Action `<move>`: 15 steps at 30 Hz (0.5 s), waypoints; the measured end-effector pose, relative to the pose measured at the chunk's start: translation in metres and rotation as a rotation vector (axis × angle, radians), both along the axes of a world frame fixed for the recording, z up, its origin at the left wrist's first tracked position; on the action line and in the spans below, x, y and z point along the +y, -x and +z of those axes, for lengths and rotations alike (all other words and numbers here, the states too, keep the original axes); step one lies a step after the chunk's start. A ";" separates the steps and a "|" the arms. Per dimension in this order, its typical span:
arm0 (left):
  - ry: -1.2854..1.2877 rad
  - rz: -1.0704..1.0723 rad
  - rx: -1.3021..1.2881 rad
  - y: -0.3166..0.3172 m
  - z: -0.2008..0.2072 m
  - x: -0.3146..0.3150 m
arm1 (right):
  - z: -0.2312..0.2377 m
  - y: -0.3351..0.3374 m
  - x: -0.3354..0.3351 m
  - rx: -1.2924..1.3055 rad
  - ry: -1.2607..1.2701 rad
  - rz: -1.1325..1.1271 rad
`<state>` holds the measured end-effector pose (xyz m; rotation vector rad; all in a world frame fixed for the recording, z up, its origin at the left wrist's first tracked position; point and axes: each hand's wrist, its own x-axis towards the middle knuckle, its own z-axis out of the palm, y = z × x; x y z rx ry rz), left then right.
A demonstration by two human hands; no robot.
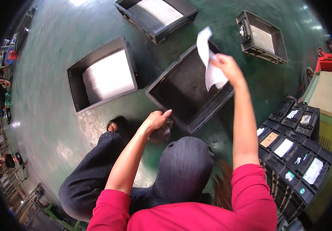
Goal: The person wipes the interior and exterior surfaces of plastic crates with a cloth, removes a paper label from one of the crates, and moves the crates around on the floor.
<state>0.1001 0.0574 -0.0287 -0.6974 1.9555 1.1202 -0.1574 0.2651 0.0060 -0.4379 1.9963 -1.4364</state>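
My right hand (227, 69) is raised over the right side of a black plastic crate (183, 84), its fingers pinched on a white sheet of paper (214, 75). The sheet is bent and hangs partly inside the crate. At the crate's near left corner, my left hand (158, 120) is closed with the thumb pointing toward the rim; whether it touches the rim I cannot tell. Crumpled see-through plastic (162, 133) hangs beneath the left fingers, apparently held in them. The crate's dark floor shows beside the sheet.
Another black crate (100, 104) with a white sheet inside stands left on the green floor (46, 77). Two more lined crates stand beyond, one at the top (158, 36) and one at the upper right (262, 56). Stacked black boxes (289, 169) rise at my right.
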 end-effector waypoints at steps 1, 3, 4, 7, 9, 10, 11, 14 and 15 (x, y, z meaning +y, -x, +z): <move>-0.015 -0.002 0.004 0.001 0.000 0.002 | 0.028 0.010 -0.004 -0.057 0.086 0.028; -0.044 0.003 -0.017 0.000 0.000 0.000 | 0.095 0.008 -0.043 0.006 0.097 0.109; -0.044 0.002 -0.009 -0.002 -0.001 0.001 | 0.109 0.001 -0.070 0.103 0.103 0.094; -0.033 -0.020 0.013 0.000 0.004 0.006 | 0.096 -0.016 -0.168 0.359 0.108 0.193; -0.023 -0.012 0.016 0.000 0.002 0.008 | 0.098 -0.050 -0.231 0.474 0.048 0.271; -0.031 -0.021 0.024 0.003 0.000 0.013 | 0.077 -0.054 -0.265 0.449 -0.028 0.325; -0.051 0.004 0.097 -0.008 -0.023 0.012 | 0.058 -0.070 -0.296 0.418 -0.035 0.369; -0.074 0.050 0.162 -0.019 -0.056 0.007 | 0.033 -0.100 -0.304 0.597 -0.049 0.275; -0.071 0.054 0.110 -0.010 -0.033 0.004 | 0.028 -0.104 -0.296 0.702 -0.053 0.203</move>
